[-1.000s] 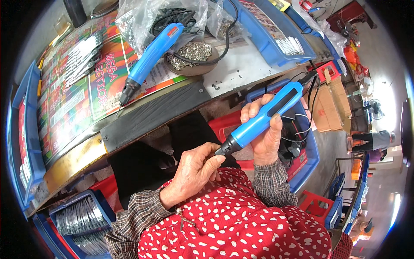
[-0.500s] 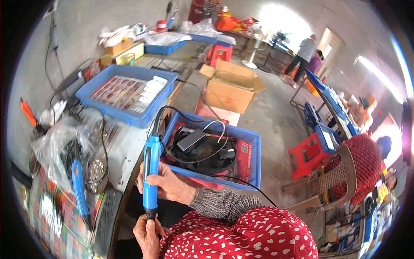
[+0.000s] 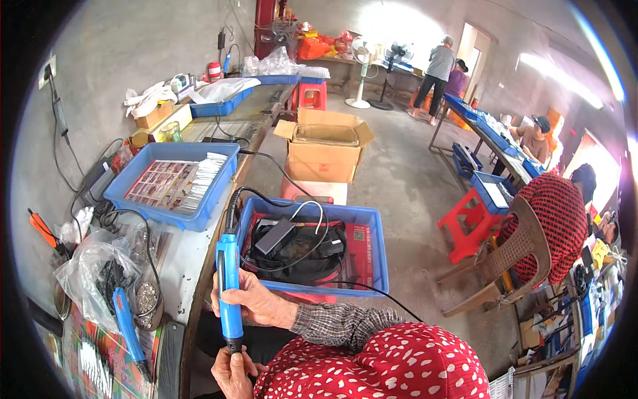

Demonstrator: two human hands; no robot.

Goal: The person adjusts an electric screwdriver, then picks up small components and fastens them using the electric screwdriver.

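My right hand (image 3: 261, 302), its sleeve checked, wraps around the blue body of a corded electric screwdriver (image 3: 228, 276), thumb across the front. The tool stands nearly upright in the picture, with its cable at the top and black nose at the bottom. At that nose, the fingers of my left hand (image 3: 232, 374) are pinched together; a bit or other small piece between them is too hidden to make out. A second blue electric screwdriver (image 3: 126, 322) lies on the workbench to the left, beside a bowl of small metal screws (image 3: 146, 298).
Just beyond my hands sits a blue bin (image 3: 382, 259) with black adapters and cables. Another blue tray (image 3: 229, 159) on the bench holds white strips and a printed sheet. An open carton (image 3: 325, 163), red stool (image 3: 468, 223) and brown chair (image 3: 531, 253) stand farther off. People work at the back and right.
The view has shifted, so the bench, trays and carton appear farther left. Both hands keep their hold around the screwdriver and at its nose, with only a slight shift.
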